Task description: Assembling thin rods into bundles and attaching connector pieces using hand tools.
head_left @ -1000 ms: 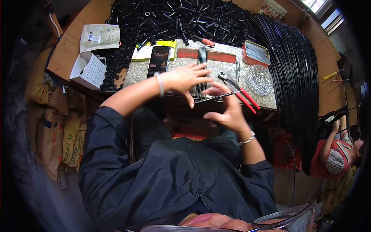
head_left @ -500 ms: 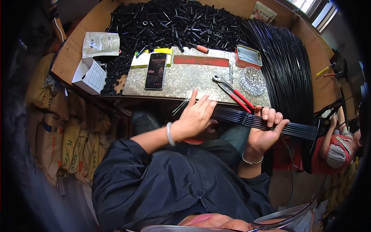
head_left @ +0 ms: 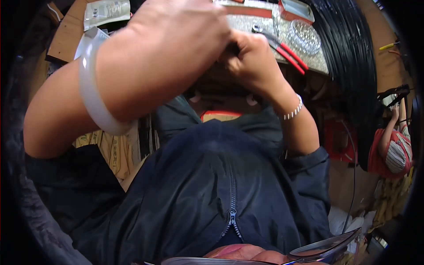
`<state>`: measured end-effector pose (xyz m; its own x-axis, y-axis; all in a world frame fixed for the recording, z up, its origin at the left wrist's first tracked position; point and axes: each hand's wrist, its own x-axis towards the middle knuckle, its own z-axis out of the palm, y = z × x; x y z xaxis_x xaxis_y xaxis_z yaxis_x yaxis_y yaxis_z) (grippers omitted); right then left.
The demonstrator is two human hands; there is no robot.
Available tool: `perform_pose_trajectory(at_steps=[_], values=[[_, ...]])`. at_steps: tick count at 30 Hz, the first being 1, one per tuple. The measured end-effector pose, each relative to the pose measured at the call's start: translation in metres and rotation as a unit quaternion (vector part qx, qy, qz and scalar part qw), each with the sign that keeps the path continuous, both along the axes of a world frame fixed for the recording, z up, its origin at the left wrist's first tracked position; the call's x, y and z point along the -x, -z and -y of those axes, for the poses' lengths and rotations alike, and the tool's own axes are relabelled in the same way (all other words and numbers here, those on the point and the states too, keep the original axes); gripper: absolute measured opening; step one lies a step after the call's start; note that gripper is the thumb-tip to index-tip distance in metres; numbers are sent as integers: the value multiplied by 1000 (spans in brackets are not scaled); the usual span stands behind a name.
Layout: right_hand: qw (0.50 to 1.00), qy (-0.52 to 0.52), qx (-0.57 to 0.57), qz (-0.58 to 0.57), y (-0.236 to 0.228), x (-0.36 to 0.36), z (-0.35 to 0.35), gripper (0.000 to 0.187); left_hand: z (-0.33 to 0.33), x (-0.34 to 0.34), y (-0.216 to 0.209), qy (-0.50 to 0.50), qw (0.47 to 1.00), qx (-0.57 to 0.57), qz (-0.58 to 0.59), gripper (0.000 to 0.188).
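Where the left hand (head_left: 194, 31) overlaps the right hand (head_left: 255, 57): former blurred, latter curled; whether either grasps anything, cannot tell.
Pliers (head_left: 291, 54): red-handled, right, on speckled slab (head_left: 316, 62).
Black strands (head_left: 349, 46): long glossy sheaf, far right.

Pliers (head_left: 282, 45) look metal w/ glossy plastic-type grips (head_left: 295, 57), bangle (head_left: 90, 90) smooth & glossy, jkt (head_left: 190, 176) smooth cloth.

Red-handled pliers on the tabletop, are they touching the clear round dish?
Apart. The head view shows it: a strip of bare speckled tabletop lies between the red-handled pliers and the clear round dish.
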<state>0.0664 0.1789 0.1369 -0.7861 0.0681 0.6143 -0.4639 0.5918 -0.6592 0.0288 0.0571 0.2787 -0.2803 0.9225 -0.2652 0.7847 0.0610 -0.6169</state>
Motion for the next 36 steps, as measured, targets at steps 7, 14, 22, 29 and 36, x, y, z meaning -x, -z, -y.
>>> perform_pose_trajectory(at_steps=[7, 14, 22, 29, 36], values=[[894, -108, 399, 173, 123, -11, -13, 11, -12, 32, 75, 303, 842, -446, -15, 43], [885, -81, 391, 239, 179, -40, 8, 15, -19, 37, 86, 41, 487, -470, 734, 68], [859, -176, 437, 198, 161, -35, -29, 44, -16, 33, 89, 40, 362, -273, 890, 76], [953, 54, 295, 47, 166, -35, -19, 44, -35, 51, 111, 107, 482, -97, 864, 59], [848, -37, 478, 228, 119, -28, -21, 41, -112, 268, 210, -142, 755, -538, 347, 33]])
